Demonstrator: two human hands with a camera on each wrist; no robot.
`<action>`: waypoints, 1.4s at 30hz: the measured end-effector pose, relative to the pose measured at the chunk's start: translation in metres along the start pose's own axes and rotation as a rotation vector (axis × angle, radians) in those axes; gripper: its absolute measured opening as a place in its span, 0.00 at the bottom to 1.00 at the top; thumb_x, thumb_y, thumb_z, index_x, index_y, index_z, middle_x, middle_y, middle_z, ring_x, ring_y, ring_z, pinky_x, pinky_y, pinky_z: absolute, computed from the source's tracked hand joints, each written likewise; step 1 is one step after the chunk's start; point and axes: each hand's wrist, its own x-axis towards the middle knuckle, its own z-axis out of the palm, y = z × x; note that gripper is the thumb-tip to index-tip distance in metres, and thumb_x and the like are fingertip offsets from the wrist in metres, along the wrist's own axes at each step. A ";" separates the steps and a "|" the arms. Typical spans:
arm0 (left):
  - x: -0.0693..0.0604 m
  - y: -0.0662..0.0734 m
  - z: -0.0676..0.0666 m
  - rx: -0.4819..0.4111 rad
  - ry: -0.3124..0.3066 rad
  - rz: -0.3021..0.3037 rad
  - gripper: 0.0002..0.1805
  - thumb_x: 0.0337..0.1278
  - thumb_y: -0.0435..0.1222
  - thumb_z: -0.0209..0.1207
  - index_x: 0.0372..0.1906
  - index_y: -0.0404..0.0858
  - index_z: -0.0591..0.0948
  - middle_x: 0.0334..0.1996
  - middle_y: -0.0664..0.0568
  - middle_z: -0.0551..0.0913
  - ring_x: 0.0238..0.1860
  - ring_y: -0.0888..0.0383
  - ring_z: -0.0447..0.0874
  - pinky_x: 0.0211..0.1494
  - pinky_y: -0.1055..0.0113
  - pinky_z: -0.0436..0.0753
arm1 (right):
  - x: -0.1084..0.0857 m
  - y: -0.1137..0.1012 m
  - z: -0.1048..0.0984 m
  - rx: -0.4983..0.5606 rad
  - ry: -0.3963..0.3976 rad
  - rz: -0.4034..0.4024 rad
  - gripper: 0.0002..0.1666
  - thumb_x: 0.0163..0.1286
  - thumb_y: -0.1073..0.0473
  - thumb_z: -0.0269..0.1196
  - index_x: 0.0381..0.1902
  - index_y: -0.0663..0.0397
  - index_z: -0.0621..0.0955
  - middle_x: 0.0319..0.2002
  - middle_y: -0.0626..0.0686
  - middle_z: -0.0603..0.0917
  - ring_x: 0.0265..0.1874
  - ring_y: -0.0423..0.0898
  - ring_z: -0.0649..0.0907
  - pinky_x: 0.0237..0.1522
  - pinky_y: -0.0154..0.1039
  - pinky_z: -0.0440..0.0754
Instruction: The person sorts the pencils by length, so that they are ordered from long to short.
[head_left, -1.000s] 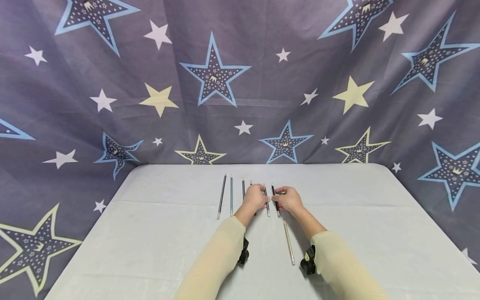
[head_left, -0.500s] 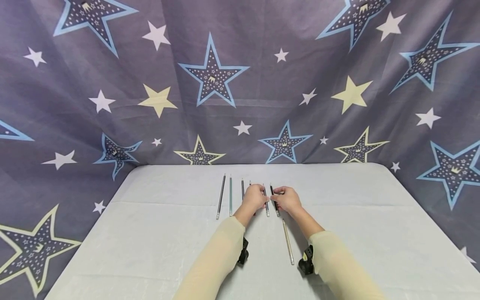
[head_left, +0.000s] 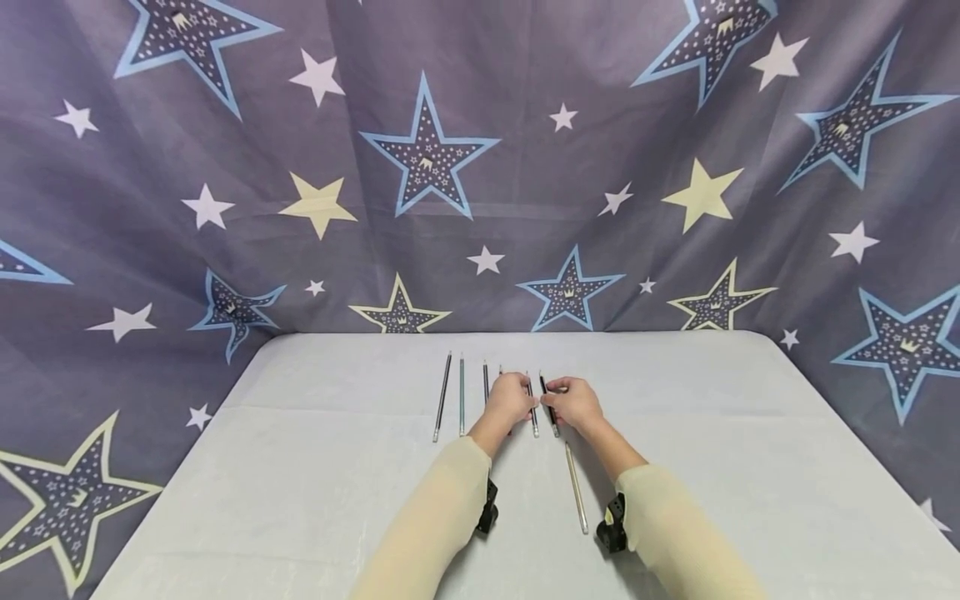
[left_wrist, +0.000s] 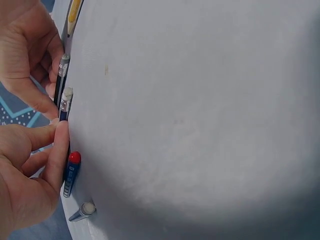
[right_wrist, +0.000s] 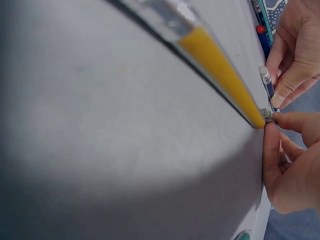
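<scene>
In the head view my left hand (head_left: 509,400) pinches a dark blue pencil (head_left: 534,423) with a white eraser, between thumb and fingers. Just right of it, my right hand (head_left: 576,404) pinches a black pencil (head_left: 545,385) at its side. Both pencils lie roughly parallel, eraser ends toward me, with a narrow gap between them. A red-ended blue pencil (left_wrist: 72,172) lies beside my left fingers in the left wrist view; in the head view that hand mostly covers it. A yellow pencil (right_wrist: 220,70) lies close to the camera in the right wrist view, nearer me than the right hand.
Left of my hands, a black pencil (head_left: 442,398), a teal pencil (head_left: 462,396) and another dark pencil (head_left: 486,379) lie in a row on the white-covered table (head_left: 300,483). A star-patterned curtain (head_left: 480,208) hangs behind the table's far edge.
The view has tilted slightly. Both hands stay at their pencils, and the right hand with its black pencil sits very slightly closer to the left one.
</scene>
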 end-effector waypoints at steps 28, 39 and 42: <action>-0.002 -0.002 0.002 -0.016 0.008 -0.008 0.25 0.55 0.33 0.62 0.60 0.35 0.74 0.47 0.47 0.81 0.20 0.65 0.78 0.31 0.73 0.80 | -0.002 0.002 0.006 -0.101 0.052 -0.013 0.18 0.61 0.56 0.62 0.49 0.55 0.80 0.40 0.57 0.84 0.13 0.38 0.75 0.16 0.30 0.76; -0.002 0.002 -0.001 0.037 0.017 0.017 0.24 0.53 0.34 0.64 0.57 0.34 0.76 0.47 0.44 0.82 0.19 0.64 0.79 0.27 0.75 0.79 | -0.003 0.002 0.002 -0.053 0.035 -0.027 0.18 0.60 0.58 0.63 0.48 0.59 0.80 0.39 0.59 0.85 0.13 0.38 0.76 0.16 0.30 0.79; -0.002 0.002 -0.001 0.010 0.020 0.028 0.23 0.53 0.35 0.64 0.55 0.33 0.76 0.47 0.42 0.82 0.20 0.63 0.82 0.23 0.76 0.79 | -0.003 0.001 -0.002 0.010 0.013 -0.020 0.18 0.60 0.59 0.63 0.47 0.62 0.80 0.35 0.59 0.84 0.16 0.39 0.78 0.18 0.31 0.81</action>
